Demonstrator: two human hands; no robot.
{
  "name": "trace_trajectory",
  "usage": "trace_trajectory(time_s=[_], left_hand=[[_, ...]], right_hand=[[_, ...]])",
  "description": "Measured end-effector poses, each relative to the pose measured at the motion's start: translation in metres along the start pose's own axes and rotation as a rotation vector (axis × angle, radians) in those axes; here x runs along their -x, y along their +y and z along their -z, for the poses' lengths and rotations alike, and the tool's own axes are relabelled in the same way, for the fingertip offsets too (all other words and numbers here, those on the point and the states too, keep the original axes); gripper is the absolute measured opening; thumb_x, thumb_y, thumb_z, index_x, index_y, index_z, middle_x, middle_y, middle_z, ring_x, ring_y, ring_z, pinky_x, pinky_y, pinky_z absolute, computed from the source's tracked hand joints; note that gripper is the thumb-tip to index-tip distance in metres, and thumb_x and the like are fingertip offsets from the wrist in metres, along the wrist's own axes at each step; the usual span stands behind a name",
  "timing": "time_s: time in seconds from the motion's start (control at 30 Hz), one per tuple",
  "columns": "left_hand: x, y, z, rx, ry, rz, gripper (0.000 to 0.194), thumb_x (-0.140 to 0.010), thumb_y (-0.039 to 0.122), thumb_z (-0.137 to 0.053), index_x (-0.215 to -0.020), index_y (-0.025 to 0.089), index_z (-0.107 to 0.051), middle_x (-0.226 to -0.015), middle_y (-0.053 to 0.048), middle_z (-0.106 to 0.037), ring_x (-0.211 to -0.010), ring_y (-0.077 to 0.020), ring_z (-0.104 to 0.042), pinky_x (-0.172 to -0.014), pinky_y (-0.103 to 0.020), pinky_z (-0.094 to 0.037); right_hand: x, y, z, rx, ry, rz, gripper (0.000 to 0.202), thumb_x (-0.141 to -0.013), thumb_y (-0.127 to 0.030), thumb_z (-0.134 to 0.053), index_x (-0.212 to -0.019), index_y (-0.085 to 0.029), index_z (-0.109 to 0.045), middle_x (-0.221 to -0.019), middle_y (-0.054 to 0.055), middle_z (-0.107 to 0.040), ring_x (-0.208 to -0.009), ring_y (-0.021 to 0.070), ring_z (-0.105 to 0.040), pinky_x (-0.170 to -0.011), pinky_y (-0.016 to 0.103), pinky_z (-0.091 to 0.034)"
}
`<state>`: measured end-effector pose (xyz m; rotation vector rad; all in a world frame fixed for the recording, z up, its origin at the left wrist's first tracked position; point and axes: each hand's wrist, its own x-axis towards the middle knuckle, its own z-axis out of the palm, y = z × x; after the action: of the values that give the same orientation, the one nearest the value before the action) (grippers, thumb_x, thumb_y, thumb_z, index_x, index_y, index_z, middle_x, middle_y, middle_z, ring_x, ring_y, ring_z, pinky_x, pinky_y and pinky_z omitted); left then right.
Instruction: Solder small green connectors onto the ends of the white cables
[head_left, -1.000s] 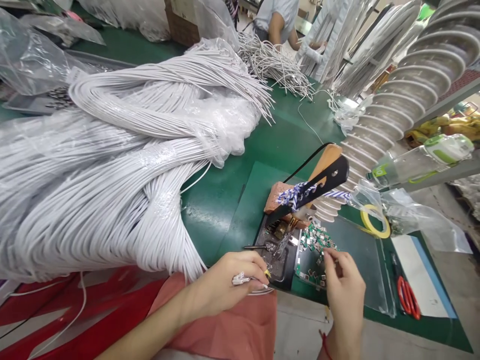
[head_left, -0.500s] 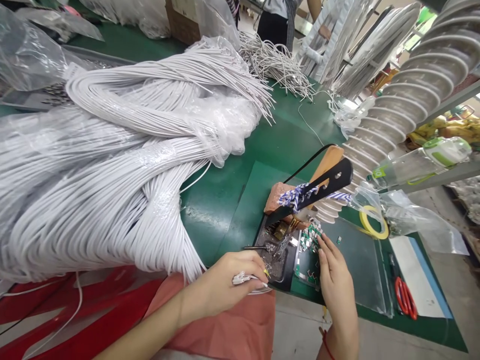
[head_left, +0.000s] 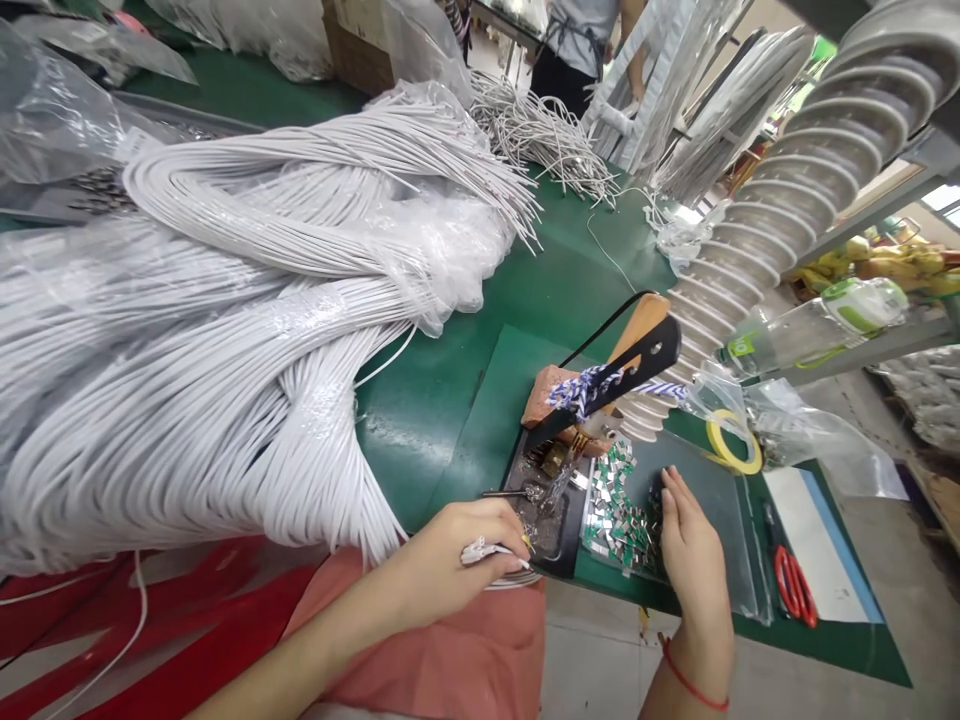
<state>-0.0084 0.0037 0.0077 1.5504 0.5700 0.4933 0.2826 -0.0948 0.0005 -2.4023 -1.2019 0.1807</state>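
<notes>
My left hand (head_left: 450,560) is closed around several white cables (head_left: 484,552), whose ends poke out by the thumb and fingertips. It is at the near left corner of a black tray (head_left: 568,550) with metal scraps and a dark rod lying in it. My right hand (head_left: 694,550) is stretched out with its thumb and fingers partly apart, just right of many small green-and-silver connectors (head_left: 619,510). They lie spread in one layer beside the tray. The right palm faces them and is partly hidden, so I cannot tell whether its edge touches any.
Large bundles of white cable (head_left: 225,400) cover the left. Behind the tray stand a brick (head_left: 544,395), a black perforated bar (head_left: 637,365) tied with blue-white rope, and a ribbed hose (head_left: 765,220). Yellow tape (head_left: 731,445) and red-handled scissors (head_left: 795,590) lie right. A person (head_left: 574,50) stands behind.
My right hand has moved right, off the connectors. They now lie spread in a wider patch beside the tray. The left hand keeps its cables, and the view has shifted slightly.
</notes>
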Motion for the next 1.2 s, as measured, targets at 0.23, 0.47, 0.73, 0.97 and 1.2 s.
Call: trace_trajectory(time_s=[0.23,0.47,0.73,0.97,1.2], left_hand=[[0.0,-0.003,0.0,0.002,0.01,-0.022,0.015,-0.085,0.013,-0.06,-0.082,0.015,-0.074,-0.089,-0.006,-0.066,-0.081,-0.0163,-0.064,-0.075,-0.023,-0.05],[-0.001,0.0,0.0,-0.005,-0.003,-0.019,0.016,-0.086,0.011,-0.058,-0.083,0.012,-0.074,-0.089,-0.008,-0.066,-0.082,-0.0167,-0.064,-0.075,-0.023,-0.049],[-0.001,-0.001,-0.001,-0.004,0.006,-0.048,0.016,-0.086,0.011,-0.059,-0.083,0.012,-0.074,-0.088,-0.007,-0.067,-0.084,-0.0169,-0.065,-0.076,-0.023,-0.049],[0.0,-0.005,-0.001,-0.011,0.002,-0.055,0.015,-0.086,0.012,-0.059,-0.083,0.015,-0.074,-0.087,-0.005,-0.066,-0.081,-0.016,-0.064,-0.075,-0.023,-0.05],[-0.001,-0.007,-0.001,-0.017,0.004,-0.054,0.015,-0.088,0.013,-0.058,-0.086,0.016,-0.073,-0.088,-0.005,-0.066,-0.082,-0.0158,-0.064,-0.075,-0.023,-0.049]], right_hand=[[0.038,-0.009,-0.015,-0.084,-0.085,0.062,0.063,-0.096,-0.054,-0.03,-0.131,-0.011,-0.058,-0.145,0.014,-0.048,-0.137,0.0312,-0.04,-0.112,0.054,-0.031],[0.068,-0.041,-0.019,-0.162,-0.196,0.128,0.055,-0.099,-0.044,-0.03,-0.135,-0.01,-0.054,-0.146,0.013,-0.046,-0.136,0.0271,-0.042,-0.113,0.049,-0.033],[0.056,-0.019,0.006,-0.136,-0.03,-0.077,0.069,-0.093,-0.061,-0.03,-0.135,-0.012,-0.054,-0.147,0.012,-0.045,-0.138,0.0319,-0.038,-0.112,0.054,-0.032],[0.058,-0.015,-0.011,-0.075,-0.052,0.017,0.071,-0.094,-0.062,-0.026,-0.134,-0.01,-0.054,-0.144,0.017,-0.048,-0.136,0.0329,-0.041,-0.109,0.054,-0.036],[0.065,-0.039,-0.019,-0.113,-0.096,0.075,0.063,-0.098,-0.053,-0.026,-0.132,-0.009,-0.056,-0.141,0.016,-0.052,-0.133,0.0311,-0.046,-0.108,0.053,-0.038]])
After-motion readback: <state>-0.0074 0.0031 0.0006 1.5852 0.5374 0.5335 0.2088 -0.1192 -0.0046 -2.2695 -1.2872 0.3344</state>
